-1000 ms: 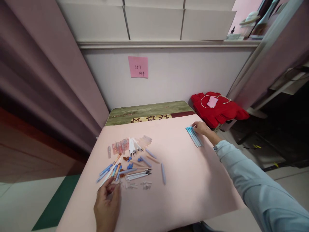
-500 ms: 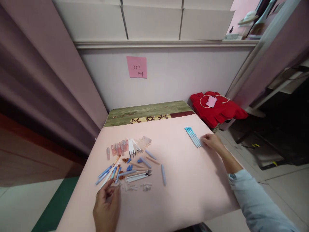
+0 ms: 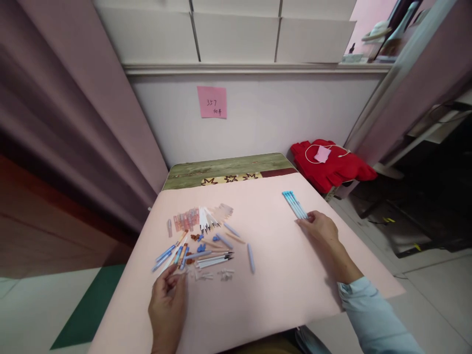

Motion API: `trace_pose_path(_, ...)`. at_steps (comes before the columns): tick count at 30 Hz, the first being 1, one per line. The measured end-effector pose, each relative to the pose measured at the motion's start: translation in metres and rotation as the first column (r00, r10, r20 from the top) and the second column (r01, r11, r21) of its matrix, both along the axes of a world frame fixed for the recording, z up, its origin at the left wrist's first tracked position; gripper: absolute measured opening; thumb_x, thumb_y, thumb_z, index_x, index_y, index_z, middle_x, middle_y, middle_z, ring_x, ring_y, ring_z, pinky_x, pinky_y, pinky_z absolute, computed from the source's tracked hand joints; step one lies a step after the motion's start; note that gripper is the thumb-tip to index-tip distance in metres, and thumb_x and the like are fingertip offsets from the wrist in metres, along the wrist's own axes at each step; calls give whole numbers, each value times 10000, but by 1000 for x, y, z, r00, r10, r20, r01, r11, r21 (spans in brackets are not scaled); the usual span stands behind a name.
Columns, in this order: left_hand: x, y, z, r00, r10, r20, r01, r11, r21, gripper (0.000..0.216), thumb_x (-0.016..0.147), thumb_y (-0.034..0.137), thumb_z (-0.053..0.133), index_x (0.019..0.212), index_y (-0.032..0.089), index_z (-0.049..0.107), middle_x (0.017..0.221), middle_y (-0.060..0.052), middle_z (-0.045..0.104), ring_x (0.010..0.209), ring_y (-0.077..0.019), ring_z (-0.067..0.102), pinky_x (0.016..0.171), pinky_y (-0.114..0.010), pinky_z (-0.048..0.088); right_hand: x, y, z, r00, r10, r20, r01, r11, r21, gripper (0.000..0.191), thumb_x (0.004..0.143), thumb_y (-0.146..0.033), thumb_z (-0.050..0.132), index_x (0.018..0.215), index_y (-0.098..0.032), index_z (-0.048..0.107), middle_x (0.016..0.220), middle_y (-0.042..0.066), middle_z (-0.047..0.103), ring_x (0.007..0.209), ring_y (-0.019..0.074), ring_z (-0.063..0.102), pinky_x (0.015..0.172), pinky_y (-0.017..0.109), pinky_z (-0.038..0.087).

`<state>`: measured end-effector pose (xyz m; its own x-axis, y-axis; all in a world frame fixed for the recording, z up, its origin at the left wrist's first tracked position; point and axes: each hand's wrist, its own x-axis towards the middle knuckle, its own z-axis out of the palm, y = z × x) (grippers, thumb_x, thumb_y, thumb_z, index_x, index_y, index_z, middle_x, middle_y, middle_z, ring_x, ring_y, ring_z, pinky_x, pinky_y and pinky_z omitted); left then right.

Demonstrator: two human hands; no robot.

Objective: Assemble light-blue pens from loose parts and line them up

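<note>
Several blue pens [image 3: 293,201] on desk [image 3: 273,300], near ends between right fingers [image 3: 304,223]; can't tell if clamped. Left fingers [image 3: 170,270]: grip unclear.

Here's your light blue right sleeve [image 3: 378,314], softly creased, with a bunched cuff [image 3: 352,289], and low down, dark fabric [image 3: 311,340], possibly trousers.

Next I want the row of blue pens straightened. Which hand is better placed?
Probably the right hand: it is at the near ends of the blue pens. The left hand is across the table, beside the loose pen parts.
</note>
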<state>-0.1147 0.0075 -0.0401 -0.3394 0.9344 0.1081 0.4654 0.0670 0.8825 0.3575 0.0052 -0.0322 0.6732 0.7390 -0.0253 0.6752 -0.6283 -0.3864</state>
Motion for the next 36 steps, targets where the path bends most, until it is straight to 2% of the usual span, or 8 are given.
trace_pose_path(6,-1,-1,-2,999,-18,35,18,1000,2,556,742,501,638,1200,189,590,943,-44,663,936,-230,625,889,-365,480,-4,-2,-2,999,-14,43,14,1000,2,526,731,-648,597,1051,-237,673,962,74,705,867,253,636,668,313,409)
trace_pose_path(9,-1,-2,-1,998,-25,49,25,1000,-2,547,746,497,635,1199,194,588,926,-36,661,936,-225,621,886,-362,480,3,0,-2,999,17,35,-18,1000,21,508,771,-662,542,998,-236,698,926,84,711,850,250,637,667,310,416)
trace_pose_path(12,1,-3,3,997,-33,63,33,999,0,559,741,493,634,1202,181,587,925,-41,661,929,-226,621,893,-369,480,14,11,-1,999,10,42,-11,999,36,446,826,-593,487,941,-234,726,893,94,722,847,248,646,667,303,426)
trace_pose_path(16,3,-3,6,997,-14,74,14,1000,-9,557,730,492,644,1189,181,598,908,-36,660,913,-220,622,879,-359,489,29,32,-2,999,11,33,-12,999,47,361,780,-498,543,886,-219,746,866,90,734,832,236,659,635,274,425)
trace_pose_path(20,2,-2,1,998,-12,66,11,1000,14,544,726,477,644,1178,179,605,910,-32,661,885,-199,621,850,-326,498,36,45,-5,1000,8,22,-8,999,42,303,732,-441,575,841,-224,757,841,86,735,789,229,657,610,271,419)
trace_pose_path(30,7,-3,-7,1000,-4,21,2,994,105,435,759,404,608,1121,163,617,922,-57,652,841,-187,613,834,-325,500,47,44,-10,1000,2,-19,-3,1000,-10,361,719,-500,575,863,-229,764,798,100,723,741,272,642,589,320,411)
trace_pose_path(33,7,-5,-9,999,-13,46,7,993,116,424,760,389,614,1122,167,614,946,-62,648,838,-181,611,829,-325,504,45,39,-6,1000,-22,11,22,999,37,388,726,-524,587,893,-220,761,842,115,724,763,288,641,608,341,420)
trace_pose_path(36,6,-5,-10,997,-27,78,17,992,125,416,760,379,626,1120,171,614,955,-64,648,836,-178,612,815,-319,506,19,33,5,999,-25,35,17,976,216,439,784,-524,545,1001,-194,737,911,123,725,805,275,643,660,340,440)
